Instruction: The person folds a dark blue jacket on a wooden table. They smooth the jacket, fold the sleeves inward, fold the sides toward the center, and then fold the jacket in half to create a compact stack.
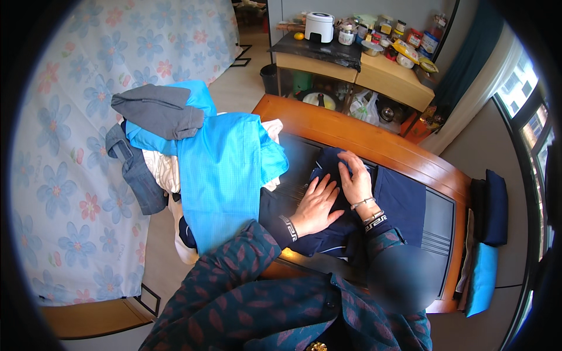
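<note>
A dark navy garment (336, 239) with thin white piping lies bunched on a wood-framed table (307, 116). My left hand (317, 209) rests on it, palm down with the fingers spread. On the garment's far right part sits my right hand (355, 177), its fingers slightly bent and apart, gripping nothing that I can see. A flat navy piece of cloth (399, 193) extends to the right from under my right wrist; whether it belongs to the same garment cannot be told. To the left, a bright blue checked garment (219, 175) drapes over a clothes pile.
The pile also holds a grey garment (153, 109), a denim piece (138, 175) and white printed cloth (162, 169). Folded navy (496, 210) and blue (480, 281) cloths stand past the table's right end. Behind is a desk (390, 83) with jars and a white appliance (319, 27).
</note>
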`<state>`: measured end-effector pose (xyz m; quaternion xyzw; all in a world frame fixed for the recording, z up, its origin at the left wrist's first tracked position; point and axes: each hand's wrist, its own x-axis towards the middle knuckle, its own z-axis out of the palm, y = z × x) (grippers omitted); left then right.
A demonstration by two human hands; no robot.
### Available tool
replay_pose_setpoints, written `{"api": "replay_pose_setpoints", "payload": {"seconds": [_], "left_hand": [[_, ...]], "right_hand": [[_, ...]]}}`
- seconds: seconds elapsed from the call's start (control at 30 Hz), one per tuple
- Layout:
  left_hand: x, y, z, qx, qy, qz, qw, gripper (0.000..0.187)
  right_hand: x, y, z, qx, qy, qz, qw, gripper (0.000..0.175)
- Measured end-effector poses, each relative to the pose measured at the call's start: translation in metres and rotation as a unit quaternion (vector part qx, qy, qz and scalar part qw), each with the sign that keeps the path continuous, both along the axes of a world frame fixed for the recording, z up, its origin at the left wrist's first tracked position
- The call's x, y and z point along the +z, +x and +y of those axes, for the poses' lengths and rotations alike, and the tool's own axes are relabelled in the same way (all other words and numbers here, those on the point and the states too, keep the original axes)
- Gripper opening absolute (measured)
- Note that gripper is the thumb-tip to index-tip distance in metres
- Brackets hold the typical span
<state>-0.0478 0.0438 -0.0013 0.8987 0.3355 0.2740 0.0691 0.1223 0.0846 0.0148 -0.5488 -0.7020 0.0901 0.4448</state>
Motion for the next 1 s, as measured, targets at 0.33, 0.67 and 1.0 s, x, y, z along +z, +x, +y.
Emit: {"api": "replay_pose_setpoints", "payload": {"seconds": [0.33,0.67,1.0], "left_hand": [[0.0,0.002,0.0,0.004,-0.015,0.014,1.0,0.074],[-0.008,-0.002,0.003,0.002,0.01,0.046,0.999,0.063],[-0.012,0.006,0.008,0.036,0.016,0.062,0.997,0.067]], "right_hand": [[0.008,-0.006,-0.03,-0.004,-0.111,-0.179,0.978,0.05],[0.018,-0.042,-0.169,-0.009,-0.141,-0.202,0.969,0.076],[0.025,-0.034,-0.165,0.001,-0.104,-0.161,0.981,0.08]]}}
